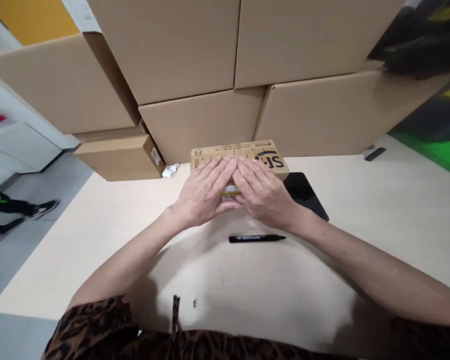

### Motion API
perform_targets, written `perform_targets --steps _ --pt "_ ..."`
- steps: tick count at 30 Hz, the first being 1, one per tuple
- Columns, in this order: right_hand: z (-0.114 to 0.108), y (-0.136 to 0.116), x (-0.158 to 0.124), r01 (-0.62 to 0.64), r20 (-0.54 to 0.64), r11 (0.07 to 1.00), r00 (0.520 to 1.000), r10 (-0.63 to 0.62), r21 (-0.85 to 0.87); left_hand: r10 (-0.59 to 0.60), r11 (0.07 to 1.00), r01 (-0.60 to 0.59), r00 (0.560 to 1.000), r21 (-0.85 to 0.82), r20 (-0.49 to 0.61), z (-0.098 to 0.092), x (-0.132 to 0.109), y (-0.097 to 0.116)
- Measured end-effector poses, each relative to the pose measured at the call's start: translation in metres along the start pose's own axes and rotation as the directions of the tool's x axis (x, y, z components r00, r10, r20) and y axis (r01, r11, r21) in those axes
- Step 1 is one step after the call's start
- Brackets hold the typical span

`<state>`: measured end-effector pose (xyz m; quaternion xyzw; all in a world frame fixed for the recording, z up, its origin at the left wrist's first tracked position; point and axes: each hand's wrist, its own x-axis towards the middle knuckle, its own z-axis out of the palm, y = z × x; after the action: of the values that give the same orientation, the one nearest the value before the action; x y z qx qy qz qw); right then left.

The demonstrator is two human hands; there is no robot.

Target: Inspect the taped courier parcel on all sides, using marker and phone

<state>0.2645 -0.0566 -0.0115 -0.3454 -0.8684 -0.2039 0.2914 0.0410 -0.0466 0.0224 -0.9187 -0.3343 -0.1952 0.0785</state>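
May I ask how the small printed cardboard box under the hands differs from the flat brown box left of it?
The small printed cardboard box bears a black logo; the flat brown box only a label. The left hand and right hand rest on the first, not the second. Both are cardboard.

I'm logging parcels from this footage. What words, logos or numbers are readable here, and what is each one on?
"SF": large black letters on the small cardboard box under the left hand and right hand.
Small print along that box's far edge: too small to read.
On the flat carton at left, a sticker: blurred.
White print on the black marker: too small to read.
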Motion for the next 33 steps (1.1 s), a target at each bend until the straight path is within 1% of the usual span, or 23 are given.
perform_targets --steps 2,3,5,7,9,12,14,16,17,19,20,21,22,23,24,25,26,28,30,31,33 --pt "0.006 0.003 -0.009 -0.029 -0.021 1.0 0.999 0.029 -0.001 0.021 0.994 -0.017 0.999 0.11 -0.035 0.006 -0.013 -0.004" --pt "0.007 0.006 -0.012 -0.047 -0.027 0.999 0.999 0.047 0.005 0.032 0.99 -0.025 0.998 0.138 -0.049 0.007 -0.018 -0.008" --pt "0.007 0.016 -0.02 -0.074 -0.041 0.997 0.996 0.074 0.01 0.069 0.988 -0.058 0.995 0.141 -0.077 0.008 -0.026 -0.019" --pt "0.003 0.027 -0.03 -0.085 -0.06 0.996 0.995 0.085 -0.003 0.099 0.99 -0.086 0.989 0.114 -0.112 0.006 -0.033 -0.029" --pt "-0.004 0.036 -0.04 -0.109 -0.07 0.994 0.992 0.106 -0.028 0.104 0.993 -0.095 0.983 0.065 -0.153 0.004 -0.04 -0.036" --pt "-0.017 0.045 -0.05 -0.19 -0.042 0.981 0.981 0.189 -0.042 0.048 0.996 -0.061 0.984 -0.071 -0.174 0.001 -0.049 -0.037" --pt "-0.025 0.042 -0.047 -0.239 -0.021 0.971 0.971 0.239 -0.028 -0.028 0.99 0.001 0.982 -0.144 -0.185 0.0 -0.051 -0.031" --pt "-0.03 0.03 -0.037 -0.247 -0.001 0.969 0.969 0.247 0.004 -0.063 0.99 0.035 0.979 -0.14 -0.195 0.002 -0.047 -0.022" --pt "-0.029 0.022 -0.03 -0.23 0.017 0.973 0.973 0.23 0.024 -0.045 0.994 0.023 0.98 -0.111 -0.196 0.004 -0.044 -0.017" --pt "-0.024 0.006 -0.018 -0.168 0.095 0.983 0.983 0.16 0.08 0.003 0.999 -0.008 0.988 -0.034 -0.157 0.01 -0.037 -0.012" --pt "-0.02 0.0 -0.014 -0.131 0.134 0.986 0.984 0.117 0.103 0.01 1.0 -0.012 0.991 -0.013 -0.137 0.013 -0.033 -0.012" --pt "-0.015 -0.003 -0.012 -0.124 0.161 0.986 0.981 0.104 0.116 0.002 1.0 -0.002 0.993 -0.005 -0.121 0.016 -0.031 -0.014" --pt "-0.01 -0.002 -0.012 -0.139 0.167 0.983 0.979 0.118 0.119 -0.009 1.0 0.007 0.993 -0.017 -0.121 0.019 -0.03 -0.018" --pt "-0.004 0.001 -0.014 -0.182 0.152 0.976 0.975 0.163 0.118 -0.036 0.998 0.03 0.99 -0.047 -0.136 0.022 -0.03 -0.023" --pt "0.001 0.008 -0.017 -0.248 0.119 0.961 0.965 0.234 0.121 -0.082 0.994 0.068 0.983 -0.091 -0.163 0.025 -0.03 -0.029" --pt "0.007 0.016 -0.021 -0.325 0.071 0.936 0.946 0.317 0.137 -0.145 0.982 0.116 0.97 -0.151 -0.197 0.029 -0.029 -0.035" --pt "0.012 0.025 -0.024 -0.4 0.025 0.9 0.915 0.402 0.173 -0.223 0.959 0.171 0.948 -0.226 -0.228 0.034 -0.028 -0.041" --pt "0.022 0.042 -0.027 -0.499 -0.033 0.811 0.846 0.533 0.307 -0.384 0.876 0.269 0.891 -0.4 -0.243 0.045 -0.023 -0.049" --pt "0.027 0.052 -0.025 -0.529 -0.037 0.725 0.796 0.604 0.441 -0.487 0.77 0.306 0.849 -0.56 -0.206 0.052 -0.013 -0.05" --pt "0.026 0.054 -0.022 -0.533 -0.037 0.699 0.782 0.622 0.477 -0.538 0.728 0.329 0.818 -0.602 -0.204 0.053 -0.009 -0.047" --pt "0.016 0.051 -0.014 -0.545 -0.049 0.677 0.76 0.648 0.494 -0.624 0.677 0.382 0.751 -0.629 -0.215 0.042 -0.001 -0.036"
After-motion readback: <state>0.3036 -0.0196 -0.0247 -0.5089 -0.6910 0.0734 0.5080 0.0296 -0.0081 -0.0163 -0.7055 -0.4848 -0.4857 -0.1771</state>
